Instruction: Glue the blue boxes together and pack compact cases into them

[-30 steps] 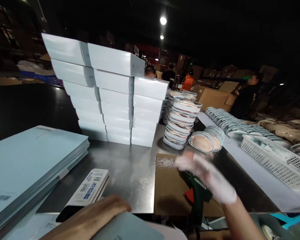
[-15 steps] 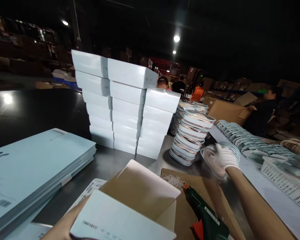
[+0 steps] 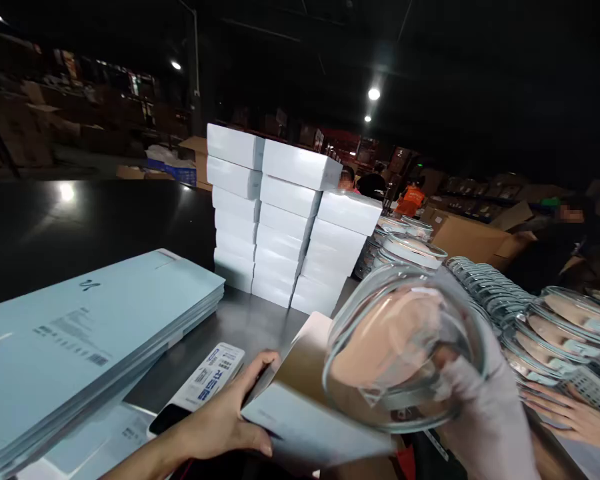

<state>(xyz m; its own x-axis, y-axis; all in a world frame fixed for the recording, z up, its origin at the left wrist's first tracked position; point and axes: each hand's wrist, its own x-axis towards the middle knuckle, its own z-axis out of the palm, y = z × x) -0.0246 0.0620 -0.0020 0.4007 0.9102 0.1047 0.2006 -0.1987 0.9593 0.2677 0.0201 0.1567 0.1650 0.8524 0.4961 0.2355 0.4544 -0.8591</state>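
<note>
My left hand (image 3: 230, 413) is bare and grips the left side of an open white carton (image 3: 325, 427), fingers behind it and thumb on its near face. A white glove covers my right hand (image 3: 480, 407), blurred by motion. It holds a round clear glass dish (image 3: 400, 413) by its right side, tilted above the carton's open end. A pinkish-beige disc (image 3: 370, 340) shows through the glass. The dish hides part of the carton. Below it, a glue gun is mostly covered; its red trigger (image 3: 406, 461) peeks out.
Flat pale-blue cartons (image 3: 130, 313) lie stacked at left, beside a phone-like device with a printed label (image 3: 210, 373). White boxes (image 3: 290, 220) form columns behind. Glass dishes (image 3: 413, 250) stand stacked beyond, with glass lids (image 3: 490, 287) rowed at right. Another person's hand (image 3: 575, 413) reaches in at right.
My right hand has brought the glass dish from beside the dish stack over to the carton. The view has swung left. Another person's hand and stacked glassware have appeared at right.
</note>
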